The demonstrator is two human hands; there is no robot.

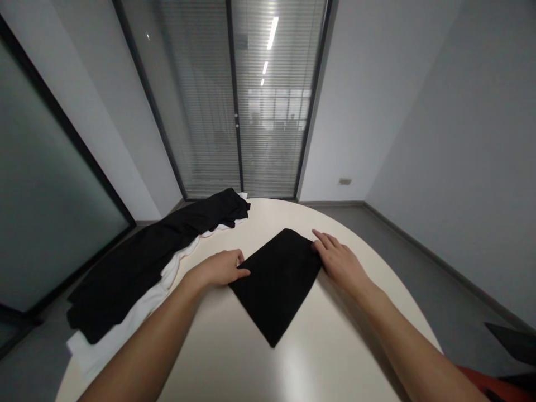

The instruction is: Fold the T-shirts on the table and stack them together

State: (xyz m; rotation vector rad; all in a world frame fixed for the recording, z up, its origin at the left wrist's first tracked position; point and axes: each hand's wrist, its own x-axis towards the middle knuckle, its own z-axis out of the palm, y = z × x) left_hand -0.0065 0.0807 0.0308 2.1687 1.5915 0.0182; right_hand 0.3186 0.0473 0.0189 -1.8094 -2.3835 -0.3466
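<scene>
Since the folded black cloth sits dead centre on the table, right btwn both hands, neither arm has to reach far. It lies flat and skewed like a diamond. Its long axis runs diagonally from near-left to far-right, w/ one corner pointing back at us.

Our left hand is at the cloth's left corner, so the cloth lies to the right of that grip. The fingers are curled in and the thumb touches the edge, but tbh we can't tell if it's actually pinching the fabric.

Our right hand is at the far-right corner, w/ the grip released and fingers flat, tips just touching the cloth.

Both hands are abt equally close. Loose black garment over a white garment off to the left, well apart.
</scene>
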